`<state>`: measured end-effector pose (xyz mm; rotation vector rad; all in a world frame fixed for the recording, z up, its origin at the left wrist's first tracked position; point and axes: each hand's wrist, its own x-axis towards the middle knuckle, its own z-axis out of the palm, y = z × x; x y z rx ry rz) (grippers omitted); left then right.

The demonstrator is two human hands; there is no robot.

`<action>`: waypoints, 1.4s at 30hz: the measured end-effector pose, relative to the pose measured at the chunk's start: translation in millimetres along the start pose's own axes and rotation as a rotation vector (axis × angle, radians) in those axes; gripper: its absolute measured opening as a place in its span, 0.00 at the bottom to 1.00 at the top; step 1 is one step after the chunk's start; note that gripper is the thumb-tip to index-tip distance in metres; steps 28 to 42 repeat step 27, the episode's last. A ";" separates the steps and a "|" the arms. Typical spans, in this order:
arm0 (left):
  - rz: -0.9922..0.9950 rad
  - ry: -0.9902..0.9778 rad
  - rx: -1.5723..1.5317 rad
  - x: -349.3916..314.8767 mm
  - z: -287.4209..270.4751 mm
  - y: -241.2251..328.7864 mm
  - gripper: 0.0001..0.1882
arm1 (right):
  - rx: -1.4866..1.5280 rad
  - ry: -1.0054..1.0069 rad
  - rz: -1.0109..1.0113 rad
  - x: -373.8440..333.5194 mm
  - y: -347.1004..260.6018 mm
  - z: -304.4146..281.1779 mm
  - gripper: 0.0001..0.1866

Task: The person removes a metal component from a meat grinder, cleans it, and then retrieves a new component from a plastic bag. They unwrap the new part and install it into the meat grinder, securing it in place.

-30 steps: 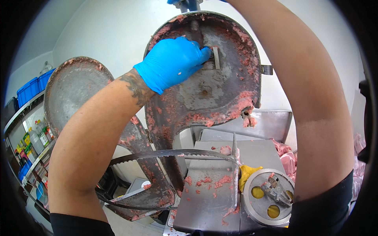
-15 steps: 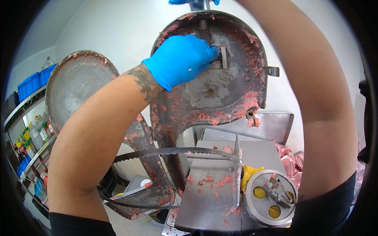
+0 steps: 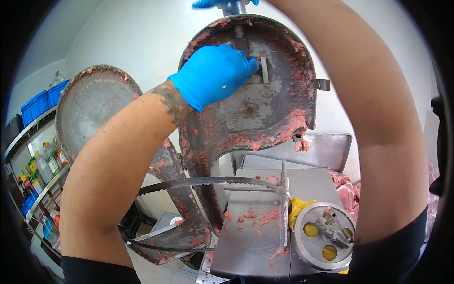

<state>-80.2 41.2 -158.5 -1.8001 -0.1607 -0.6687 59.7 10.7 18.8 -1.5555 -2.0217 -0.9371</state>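
Observation:
My left hand (image 3: 215, 75), in a blue glove, reaches into the upper housing of a meat band saw (image 3: 279, 102). Its fingers are closed at a metal bracket (image 3: 264, 70) on the housing's back wall; the exact hold is partly hidden. Above the housing my right hand (image 3: 206, 3), also blue-gloved, is at a metal post (image 3: 233, 8), mostly cut off by the top edge. Ground meat scraps line the housing. The toothed saw blade (image 3: 208, 181) hangs loose in a bent loop across the front. A round metal wheel (image 3: 309, 251) lies at the lower right.
The saw's steel table (image 3: 250, 255) bears meat crumbs. Its housing door (image 3: 101, 104) stands open on the left. A yellow cloth (image 3: 299, 208) lies beside the wheel. Raw meat cuts (image 3: 347, 194) and an upright metal tray (image 3: 331, 146) are behind, shelves with bottles (image 3: 42, 165) at left.
The view has shifted slightly, so the saw's upper housing sits a little further left. Both hands keep nearly the same places on the saw; my right hand shows slightly more at the top edge.

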 end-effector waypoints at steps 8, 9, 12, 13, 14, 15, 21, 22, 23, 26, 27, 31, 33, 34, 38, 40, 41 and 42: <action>-0.003 0.001 0.013 -0.1 3.4 -0.2 0.13 | 0.576 -0.179 0.018 -15.0 38.3 2.5 0.26; -0.002 0.014 0.001 0.3 3.1 -0.3 0.12 | 0.455 -0.194 0.035 -9.3 30.2 3.3 0.24; -0.019 -0.017 0.004 -0.5 1.4 1.3 0.12 | 0.058 -0.179 0.012 2.2 0.6 -0.3 0.22; -0.029 -0.037 0.013 -0.3 0.9 1.5 0.12 | -0.099 -0.135 -0.045 -0.9 -2.3 -5.2 0.22; -0.017 -0.024 0.009 1.0 0.8 1.0 0.12 | -0.115 -0.114 -0.072 -3.7 -3.8 -8.8 0.22; -0.005 -0.012 0.008 1.6 1.0 0.1 0.12 | -0.132 -0.093 -0.099 -4.7 -3.5 -12.0 0.23; -0.009 0.013 0.001 -0.4 5.9 -0.1 0.12 | 0.484 -0.142 -0.091 -1.7 33.2 -1.4 0.28; -0.006 0.019 0.001 -0.1 5.9 -0.4 0.12 | 0.479 -0.136 -0.090 -0.7 38.4 4.5 0.29; -0.009 -0.007 0.007 0.2 5.8 -0.7 0.13 | 0.474 -0.129 -0.089 0.5 42.6 10.1 0.31; -0.010 -0.050 0.024 2.3 2.7 -2.3 0.17 | -0.041 -0.161 -0.029 32.1 30.1 11.7 0.28; -0.015 -0.076 0.010 2.6 0.2 -1.6 0.18 | -0.043 -0.155 -0.030 34.9 32.7 9.1 0.28; -0.015 -0.076 0.010 2.6 0.2 -1.6 0.18 | -0.043 -0.155 -0.030 34.9 32.7 9.1 0.28; -0.015 -0.076 0.010 2.6 0.2 -1.6 0.18 | -0.043 -0.155 -0.030 34.9 32.7 9.1 0.28; -0.015 -0.076 0.010 2.6 0.2 -1.6 0.18 | -0.043 -0.155 -0.030 34.9 32.7 9.1 0.28; -0.015 -0.076 0.010 2.6 0.2 -1.6 0.18 | -0.043 -0.155 -0.030 34.9 32.7 9.1 0.28; -0.015 -0.076 0.010 2.6 0.2 -1.6 0.18 | -0.043 -0.155 -0.030 34.9 32.7 9.1 0.28; -0.015 -0.076 0.010 2.6 0.2 -1.6 0.18 | -0.043 -0.155 -0.030 34.9 32.7 9.1 0.28; -0.015 -0.076 0.010 2.6 0.2 -1.6 0.18 | -0.043 -0.155 -0.030 34.9 32.7 9.1 0.28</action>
